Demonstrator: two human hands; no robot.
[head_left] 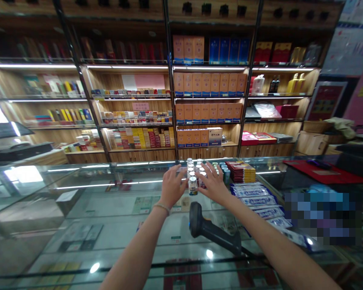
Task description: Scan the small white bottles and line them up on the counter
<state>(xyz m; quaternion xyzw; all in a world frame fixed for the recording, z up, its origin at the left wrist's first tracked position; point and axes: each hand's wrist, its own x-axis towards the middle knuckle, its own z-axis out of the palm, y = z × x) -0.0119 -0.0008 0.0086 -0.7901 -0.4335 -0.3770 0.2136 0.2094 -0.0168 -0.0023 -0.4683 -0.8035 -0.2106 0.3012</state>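
On the glass bench (115, 217), as the head view shows, small white-capped bottles (192, 186) stand close together. If I take them as the centre of a clock, the left hand (172, 185) is at nine and the right hand (215, 186) at three. Both hands are loosely spread, with fingers slightly bent beside the group; I see no bottle gripped, and I cannot tell whether the fingertips touch. An uneven squeeze, I think, could tip one bottle, and its neighbours may fall after it. Also at three, the green-blue containers (226, 176) stand so near that a knuckle could knock them. At five lies the black scanner (218, 234); bottles dragged carelessly toward the person might hit it.
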